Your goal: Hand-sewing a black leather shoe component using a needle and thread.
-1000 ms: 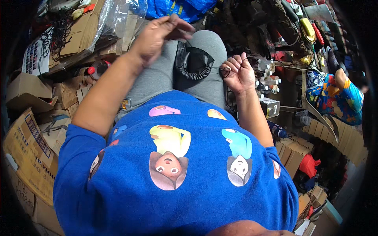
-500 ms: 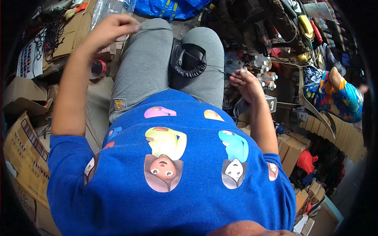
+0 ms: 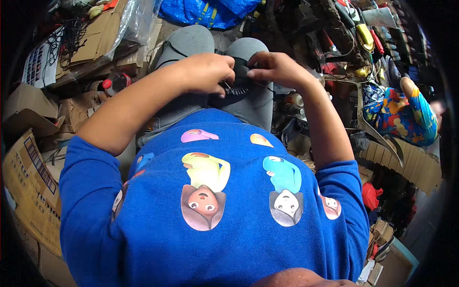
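A black, glossy piece with a gathered, ruffled edge lies on my grey-trousered lap, mostly covered by my hands. My left hand is closed over its left side, fingertips pressed together at the ruffles. A thin, pale glint shows just below those fingers; what they pinch is too small to name. From the right, my right hand grips the upper right part of the black piece between thumb and bent fingers. A dark cord lies looped across my left knee.
Flattened cardboard and a red-capped bottle are at the left. A blue bag lies beyond my knees. Tools and bottles crowd the right, by a curved blade-like strip. A person in colourful clothes is at far right.
Both hands have come inward from either side to meet over the black piece. The cord that was stretched between them has slackened, with a loop lying on my left knee.
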The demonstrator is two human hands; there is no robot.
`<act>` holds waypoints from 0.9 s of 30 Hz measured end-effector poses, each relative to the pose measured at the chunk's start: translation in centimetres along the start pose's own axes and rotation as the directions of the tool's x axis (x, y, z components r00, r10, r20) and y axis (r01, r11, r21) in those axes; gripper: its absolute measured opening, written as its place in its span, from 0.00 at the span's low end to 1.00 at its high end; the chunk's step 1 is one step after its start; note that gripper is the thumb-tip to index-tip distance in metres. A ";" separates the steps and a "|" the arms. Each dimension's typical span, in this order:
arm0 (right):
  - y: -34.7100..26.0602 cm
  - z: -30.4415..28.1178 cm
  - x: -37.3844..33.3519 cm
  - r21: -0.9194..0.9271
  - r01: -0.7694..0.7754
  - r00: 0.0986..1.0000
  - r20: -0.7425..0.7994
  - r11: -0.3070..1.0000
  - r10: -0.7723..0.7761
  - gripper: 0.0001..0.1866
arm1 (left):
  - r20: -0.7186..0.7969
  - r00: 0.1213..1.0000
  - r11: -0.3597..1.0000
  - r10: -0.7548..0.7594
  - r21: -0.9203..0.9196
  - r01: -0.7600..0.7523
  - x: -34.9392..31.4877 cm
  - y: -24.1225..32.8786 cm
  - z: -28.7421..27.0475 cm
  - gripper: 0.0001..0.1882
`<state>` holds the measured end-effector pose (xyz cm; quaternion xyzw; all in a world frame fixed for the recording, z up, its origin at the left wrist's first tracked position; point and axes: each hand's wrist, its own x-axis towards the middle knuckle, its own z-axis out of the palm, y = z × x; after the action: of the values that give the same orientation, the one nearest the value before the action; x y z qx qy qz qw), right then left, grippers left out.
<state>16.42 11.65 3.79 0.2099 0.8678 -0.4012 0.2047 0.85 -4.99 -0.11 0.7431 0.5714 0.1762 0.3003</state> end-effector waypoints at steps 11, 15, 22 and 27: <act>-0.8 0.1 -1.4 -0.046 -0.177 0.981 0.075 0.983 0.180 0.15 | -0.170 0.978 0.987 0.119 0.124 -0.099 0.0 1.0 1.4 0.18; 0.3 -0.3 -3.3 0.139 -0.165 0.982 -0.067 0.976 0.175 0.14 | -0.243 0.963 0.960 0.121 0.275 -0.051 0.9 1.1 2.0 0.21; 3.6 0.5 -3.5 0.508 -0.124 0.982 -0.059 0.852 0.178 0.12 | -0.172 0.976 0.966 0.135 0.243 -0.091 3.0 2.1 2.7 0.19; 4.5 0.6 -3.3 0.531 -0.130 0.981 -0.050 0.837 0.185 0.13 | -0.209 0.975 0.988 0.074 0.151 -0.042 2.3 1.9 1.4 0.13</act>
<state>21.68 13.14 2.42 0.3483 0.7140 -0.5937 0.1284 3.75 -3.49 -0.08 0.7562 0.5898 0.2214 0.1768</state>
